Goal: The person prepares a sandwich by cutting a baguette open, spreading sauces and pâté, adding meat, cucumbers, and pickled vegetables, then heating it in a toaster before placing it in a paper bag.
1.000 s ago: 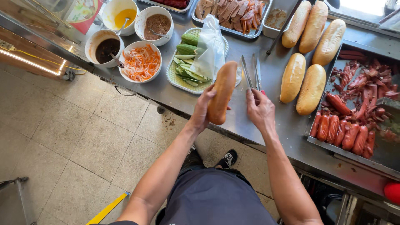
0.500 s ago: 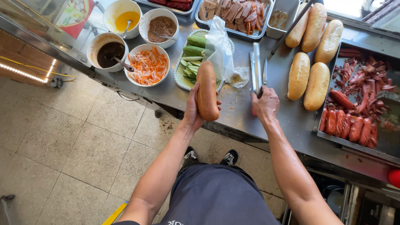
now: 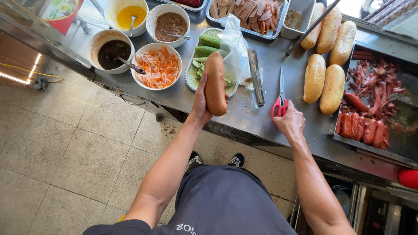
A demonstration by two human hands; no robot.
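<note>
My left hand (image 3: 200,102) grips a long brown bread roll (image 3: 215,83), held lengthwise above the steel counter (image 3: 183,98) near its front edge. My right hand (image 3: 289,122) rests on the counter with its fingers closed around the red handles of a pair of scissors (image 3: 279,96), whose blades point away from me. A flat metal knife (image 3: 256,77) lies between the roll and the scissors.
A plate of cucumber (image 3: 207,48) with a clear plastic bag (image 3: 235,43) sits behind the roll. Bowls of shredded carrot (image 3: 158,66), dark sauce (image 3: 109,51), brown paste (image 3: 169,20) and yellow sauce (image 3: 127,14) stand left. Several bread rolls (image 3: 324,78) and a tray of sausages and sliced meat (image 3: 374,109) lie right.
My left hand has turned the roll from tilted to nearly lengthwise and lowered it. My right hand has moved onto the scissors and closed on their red handles.
</note>
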